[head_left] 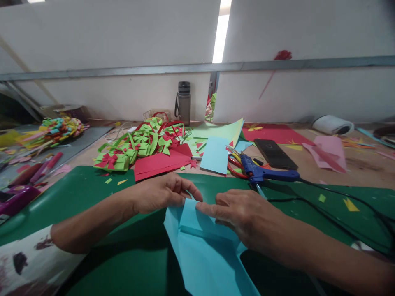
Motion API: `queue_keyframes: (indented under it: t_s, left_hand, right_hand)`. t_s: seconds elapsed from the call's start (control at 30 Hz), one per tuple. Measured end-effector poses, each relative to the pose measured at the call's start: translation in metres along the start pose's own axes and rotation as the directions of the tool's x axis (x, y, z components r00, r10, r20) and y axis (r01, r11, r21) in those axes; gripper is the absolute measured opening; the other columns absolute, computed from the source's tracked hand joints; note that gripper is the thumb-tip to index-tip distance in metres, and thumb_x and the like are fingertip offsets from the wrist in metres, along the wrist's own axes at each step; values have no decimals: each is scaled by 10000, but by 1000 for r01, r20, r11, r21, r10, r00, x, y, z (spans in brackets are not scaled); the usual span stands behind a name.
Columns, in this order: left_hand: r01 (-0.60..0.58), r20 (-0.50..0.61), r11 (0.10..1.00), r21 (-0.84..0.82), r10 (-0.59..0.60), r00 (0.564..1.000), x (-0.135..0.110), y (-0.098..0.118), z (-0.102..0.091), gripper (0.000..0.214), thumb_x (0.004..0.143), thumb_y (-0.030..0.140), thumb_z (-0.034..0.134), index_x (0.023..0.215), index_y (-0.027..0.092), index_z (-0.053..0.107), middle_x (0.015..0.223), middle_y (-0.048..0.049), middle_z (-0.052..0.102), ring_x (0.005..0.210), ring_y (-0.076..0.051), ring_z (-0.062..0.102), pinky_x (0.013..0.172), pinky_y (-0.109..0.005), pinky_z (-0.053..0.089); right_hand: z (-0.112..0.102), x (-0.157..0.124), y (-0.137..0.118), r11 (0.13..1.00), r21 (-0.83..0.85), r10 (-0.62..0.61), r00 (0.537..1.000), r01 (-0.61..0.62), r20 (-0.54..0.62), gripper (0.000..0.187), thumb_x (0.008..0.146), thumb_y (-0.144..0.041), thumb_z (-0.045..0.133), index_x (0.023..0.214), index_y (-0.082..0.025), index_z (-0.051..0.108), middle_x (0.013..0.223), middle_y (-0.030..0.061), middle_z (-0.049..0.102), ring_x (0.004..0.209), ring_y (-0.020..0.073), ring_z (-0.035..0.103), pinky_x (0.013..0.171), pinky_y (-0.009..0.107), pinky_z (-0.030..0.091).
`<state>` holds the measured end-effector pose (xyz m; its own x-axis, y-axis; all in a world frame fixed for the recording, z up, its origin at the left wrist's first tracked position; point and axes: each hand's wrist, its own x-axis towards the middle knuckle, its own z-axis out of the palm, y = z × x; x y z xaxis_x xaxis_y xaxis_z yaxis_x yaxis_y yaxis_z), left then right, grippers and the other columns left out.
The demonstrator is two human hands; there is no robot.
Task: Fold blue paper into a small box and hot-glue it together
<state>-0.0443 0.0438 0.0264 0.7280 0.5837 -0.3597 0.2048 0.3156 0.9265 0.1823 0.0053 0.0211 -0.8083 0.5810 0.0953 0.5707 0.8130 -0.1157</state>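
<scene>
A folded piece of light-blue paper (pixel 212 255) stands tilted over the green mat, with creases and a flap near its upper edge. My left hand (pixel 168 191) pinches the top left corner of that paper between thumb and fingers. On the flap's right side, my right hand (pixel 237 209) presses with its index finger outstretched, the other fingers curled behind the edge. Just beyond my right hand lies a blue glue gun (pixel 262 172), its nozzle pointing down onto the mat. A flat light-blue card (pixel 215 155) rests behind it, near red-handled scissors (pixel 234 170).
The green mat (pixel 92 193) covers the table front. Small green paper bags with red bows (pixel 114 160) are heaped behind red sheets (pixel 163 164). A phone (pixel 274 153), a bottle (pixel 184 102) and a pink sheet (pixel 330 152) stand or lie further back. Black cords (pixel 333 189) run right.
</scene>
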Motion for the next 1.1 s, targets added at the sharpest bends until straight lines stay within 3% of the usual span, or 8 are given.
queue_keyframes:
  t_s: [0.3,0.43,0.6,0.77,0.9,1.0,1.1]
  left_hand:
    - [-35,0,998,52,35,999,0,0,1,243,718,111,577,952,135,637,737,-18,642,580,-83,526,574,-186,399]
    - [-51,-56,992,114,58,997,1,1,2,153,662,76,556,789,128,625,662,14,605,555,-68,484,524,-162,355]
    - [-12,-102,978,207,34,994,0,4,5,154,643,104,532,769,123,619,704,0,621,579,-84,491,532,-181,357]
    - [-7,-131,955,298,48,990,-1,7,9,170,646,113,509,781,132,611,738,-4,626,591,-92,489,514,-185,345]
    - [-29,-128,949,314,72,989,-2,8,13,191,647,85,475,780,129,606,690,17,597,544,-68,446,471,-165,306]
    - [-52,-106,938,343,94,990,-2,6,16,216,650,71,447,787,129,604,653,35,565,507,-57,402,449,-166,272]
    - [-69,-86,932,356,106,991,-2,4,19,220,651,72,434,786,129,599,668,31,567,526,-63,418,466,-173,282]
  right_hand:
    - [-3,2,-3,999,13,-46,999,46,14,302,829,-50,443,1017,-246,574,715,-10,530,597,130,413,532,280,197]
    - [-3,2,-3,998,52,-27,1000,27,2,253,844,-102,481,1027,-243,584,692,-19,531,588,123,421,527,269,209]
    - [-1,4,-2,980,200,26,999,-21,-21,145,827,-127,519,874,-200,634,699,-10,566,593,100,478,523,238,252]
    - [2,9,-1,931,362,77,996,-54,-51,165,805,-107,531,881,-174,661,771,14,609,665,100,543,581,206,333]
    - [5,13,-3,876,460,209,974,-145,-91,132,774,-106,555,762,-156,676,677,6,626,616,99,539,577,203,349]
    - [2,17,-7,828,489,324,946,-276,-15,99,747,-127,583,671,-152,641,589,-20,588,543,85,488,531,201,324]
    - [-2,20,-9,783,490,426,904,-383,24,18,706,-133,606,707,-150,599,578,-38,539,534,82,447,497,199,296]
